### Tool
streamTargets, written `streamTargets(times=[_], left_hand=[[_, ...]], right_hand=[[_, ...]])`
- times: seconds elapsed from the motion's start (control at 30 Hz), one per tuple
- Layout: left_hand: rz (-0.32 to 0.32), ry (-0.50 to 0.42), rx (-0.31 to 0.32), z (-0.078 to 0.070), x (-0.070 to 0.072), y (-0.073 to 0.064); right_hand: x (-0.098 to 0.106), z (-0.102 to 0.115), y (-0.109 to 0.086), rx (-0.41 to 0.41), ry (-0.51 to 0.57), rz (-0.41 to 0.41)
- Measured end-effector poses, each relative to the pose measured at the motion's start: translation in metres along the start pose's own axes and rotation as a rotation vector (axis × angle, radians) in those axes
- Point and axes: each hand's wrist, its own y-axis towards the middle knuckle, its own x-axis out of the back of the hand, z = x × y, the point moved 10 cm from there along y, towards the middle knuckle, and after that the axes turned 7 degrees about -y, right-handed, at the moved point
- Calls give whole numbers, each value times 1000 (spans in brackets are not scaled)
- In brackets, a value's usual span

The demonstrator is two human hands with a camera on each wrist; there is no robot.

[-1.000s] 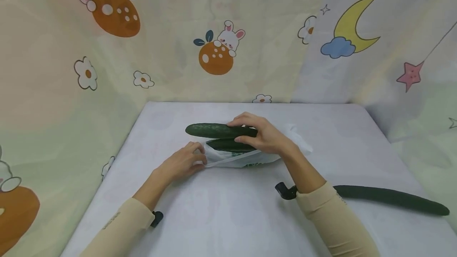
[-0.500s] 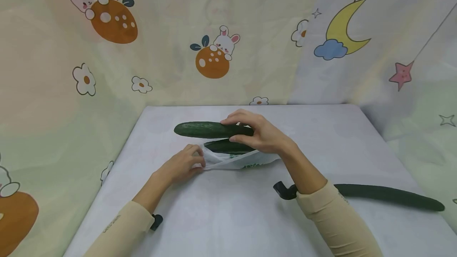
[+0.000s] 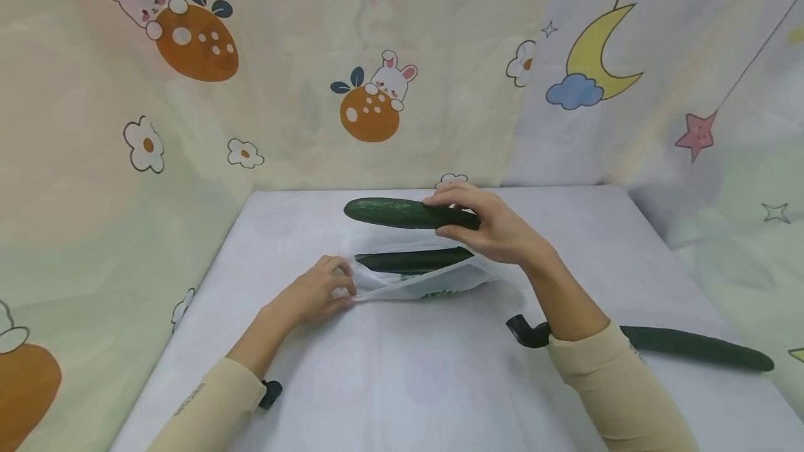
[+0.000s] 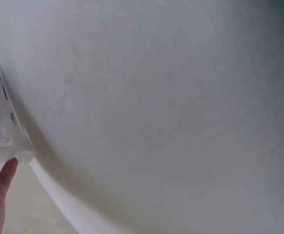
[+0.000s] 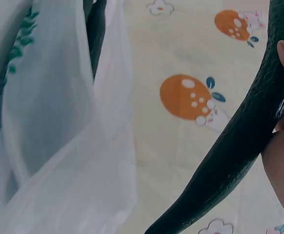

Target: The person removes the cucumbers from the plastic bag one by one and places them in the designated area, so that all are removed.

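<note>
The right hand [image 3: 496, 225] has fingers and thumb pinched round a long dark-green cucumber [image 3: 396, 213], bumpy and glossy-skinned; the palm hides its right end, and the right-wrist view crops both its upper tip and part of the hand. I see it held roughly level, well clear of the table, at twelve o'clock from a thin, crinkled white plastic bag [image 3: 461, 281]. The left hand [image 3: 317, 290], at nine o'clock, bends its fingers and thumb on the bag's edge, pinching it; most of that hand is cut off in the left-wrist view. The bag's mouth gapes, and a second dark-green cucumber [image 3: 408, 261] lies inside, its right end covered by the plastic; there may be another beside it, but I can't tell. Green print on the bag is too creased to read.

The forearms reach in from seven and five o'clock, in beige sleeves [image 3: 210, 400] with lettering too small to make out and a black device [image 3: 527, 332] at each wrist. At four o'clock a third, smooth-looking cucumber [image 3: 697, 349] lies on the white-covered table [image 3: 402, 368], its left end hidden behind the right arm. Beyond, at twelve, hangs a pale cloth [image 3: 301, 89] printed with rabbits, flowers and a moon.
</note>
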Motion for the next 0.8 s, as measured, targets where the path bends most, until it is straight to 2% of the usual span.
streamTargets(times=[0.17,0.33,0.57,0.8], left_hand=[[14,3,-10,0,-4,-6],[-10,9,4,4,-3,-12],[-12,3,-33,-1,-4,-5],[-6,17,-2,1,-3,-6]], right_hand=[[10,-15,-20,-59,-41,-20],[16,-25,-34,-79,-62,-23],[35,-35,-55,-120,-119,-30],[38,-45,-70,-138,-120,-44]])
